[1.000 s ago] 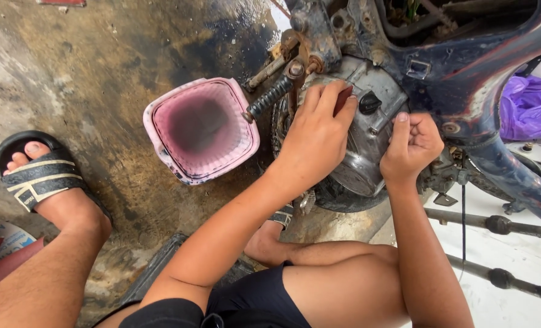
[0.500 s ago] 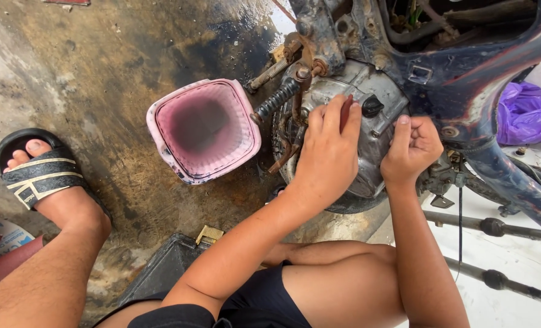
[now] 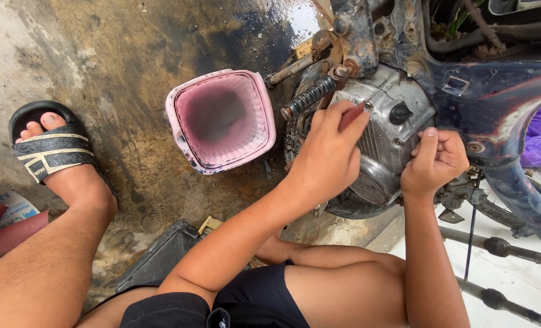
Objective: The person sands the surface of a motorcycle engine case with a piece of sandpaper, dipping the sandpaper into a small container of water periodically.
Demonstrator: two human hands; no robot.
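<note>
A: Entry, floor view, left to right. At the far left edge, a foot in a black sandal (image 3: 50,149) rests flat on the stained concrete floor (image 3: 118,67). Near it, at the left edge, a red sheet of paper (image 3: 6,234).

B: Next?

A: A pink plastic tub (image 3: 222,119), roughly square, stands upright on the floor, just beside the engine. Inside is dark and grimy; I cannot tell whether it holds liquid.

B: The hands?

A: Left hand (image 3: 328,155) lies over the grey engine cover (image 3: 386,130), fingers curled around something small and reddish at the fingertips. What it is, I cannot tell. Right hand (image 3: 435,161) is closed in a fist against the right side of the same cover, thumb up; whatever it grips is hidden.

B: Position of the cover?

A: On the side of the motorcycle, under the dark blue frame (image 3: 495,91), a ribbed black kick lever (image 3: 308,97) sticking out at its upper left. A black round cap (image 3: 401,112) sits on the cover between the two hands.

B: Step in hand?

A: Judgement: work on the cover's fasteners or surface, both hands engaged.

B: Next move?

A: Likely steady, small finger work at the cover, with the tub kept close.

B: Far right?

A: A purple bag (image 3: 540,143) at the right edge.
</note>
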